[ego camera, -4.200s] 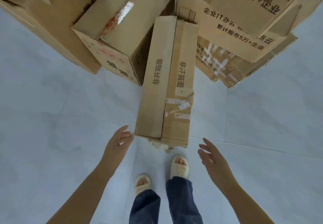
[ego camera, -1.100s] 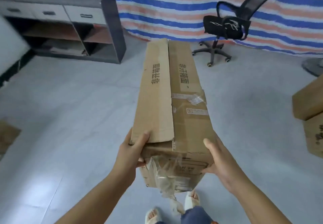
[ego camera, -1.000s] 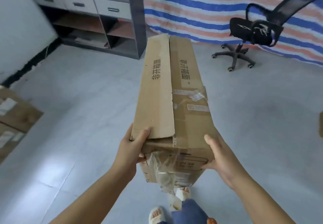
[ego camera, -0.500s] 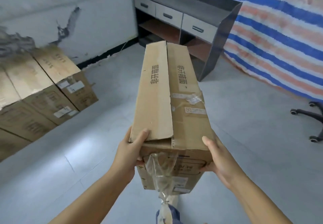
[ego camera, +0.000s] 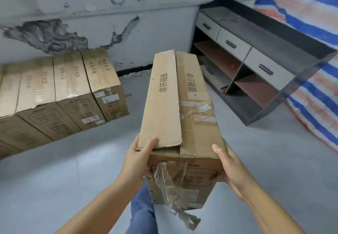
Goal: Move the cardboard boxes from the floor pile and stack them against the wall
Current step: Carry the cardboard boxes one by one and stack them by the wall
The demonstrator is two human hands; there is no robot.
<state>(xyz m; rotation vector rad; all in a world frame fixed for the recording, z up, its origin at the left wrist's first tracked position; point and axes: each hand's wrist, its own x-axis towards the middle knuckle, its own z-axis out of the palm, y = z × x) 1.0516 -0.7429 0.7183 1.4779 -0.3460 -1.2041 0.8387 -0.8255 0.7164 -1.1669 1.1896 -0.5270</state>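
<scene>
at nine o'clock a row of stacked boxes (ego camera: 54, 95) sits on the grey floor (ego camera: 54, 175), their far ends against the stained wall (ego camera: 128, 23) that runs across from ten to twelve o'clock; printed labels and strips of tape face the camera.

towards seven o'clock the left hand (ego camera: 139, 158) grips the near left corner of the long cardboard box (ego camera: 175, 106): its thumb lies on top of the loose left flap, and the other fingers curl round the corner and under, mostly hidden. the box is held off the floor at the centre, its length running away toward twelve o'clock, with two lines of dark printed characters on its top flaps and torn tape across the right flap. a crumpled strip of clear tape (ego camera: 173, 193) hangs off the near end face at six o'clock, over a blue trouser leg (ego camera: 142, 211).

at five o'clock the right hand (ego camera: 232, 168) holds the near right corner, thumb pressed along the top edge, palm against the side, fingers wrapped below out of sight.

at two o'clock a dark cabinet (ego camera: 265, 54) with three grey drawers and open shelves stands on the floor, and at three o'clock a striped tarp (ego camera: 314, 38) hangs behind it.
</scene>
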